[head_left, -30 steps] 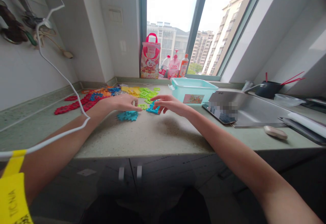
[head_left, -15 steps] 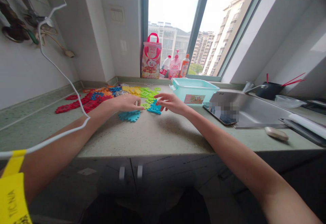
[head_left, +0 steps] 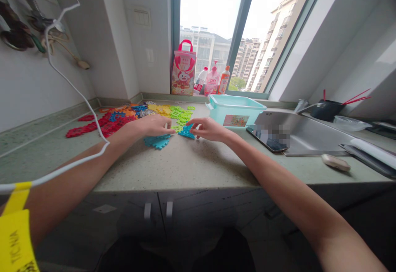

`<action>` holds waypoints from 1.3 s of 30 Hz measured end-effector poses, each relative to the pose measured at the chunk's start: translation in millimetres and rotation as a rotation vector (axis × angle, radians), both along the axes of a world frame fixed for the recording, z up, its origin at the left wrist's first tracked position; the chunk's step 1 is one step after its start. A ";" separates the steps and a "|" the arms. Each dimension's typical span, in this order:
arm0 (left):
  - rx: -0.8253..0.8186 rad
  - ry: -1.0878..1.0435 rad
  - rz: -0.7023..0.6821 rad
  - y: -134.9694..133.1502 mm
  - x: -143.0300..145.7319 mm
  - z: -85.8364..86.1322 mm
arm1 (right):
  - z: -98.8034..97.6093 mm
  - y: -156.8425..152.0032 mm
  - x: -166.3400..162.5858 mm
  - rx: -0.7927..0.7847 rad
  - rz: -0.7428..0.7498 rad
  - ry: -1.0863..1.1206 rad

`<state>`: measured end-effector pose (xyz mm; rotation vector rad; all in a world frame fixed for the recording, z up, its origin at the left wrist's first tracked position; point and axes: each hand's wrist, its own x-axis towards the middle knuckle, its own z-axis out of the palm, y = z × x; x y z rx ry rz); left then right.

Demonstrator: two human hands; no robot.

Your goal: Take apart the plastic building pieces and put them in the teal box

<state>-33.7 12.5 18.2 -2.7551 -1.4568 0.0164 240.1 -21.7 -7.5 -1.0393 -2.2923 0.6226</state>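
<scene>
Light blue interlocking plastic pieces (head_left: 157,141) lie on the counter just below my left hand (head_left: 154,125). That hand stays low, palm down, with its fingers stretched to the right and a gap by the thumb; its underside is hidden. A small heap of brighter blue interlocking pieces (head_left: 186,132) lies between my two hands. Over its right side bends my right hand (head_left: 208,129), fingers curved and apart, the fingertips at the pieces. No piece can be made out in its grasp. Green interlocking pieces (head_left: 180,114) lie just behind both hands.
Red pieces (head_left: 86,130) and yellow pieces (head_left: 162,109) spread toward the back left. A pale turquoise tub (head_left: 236,109) stands behind my right hand. A phone (head_left: 268,139) rests by the sink (head_left: 305,133). A white cable (head_left: 77,92) hangs across the left side.
My right hand's fingers have come down and curled a little more over the blue heap. My left hand has hardly moved.
</scene>
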 end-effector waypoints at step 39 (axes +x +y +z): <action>0.003 -0.009 -0.064 -9.1 10.0 -2.9 | 14.2 -15.4 -4.4 0.107 0.010 -0.226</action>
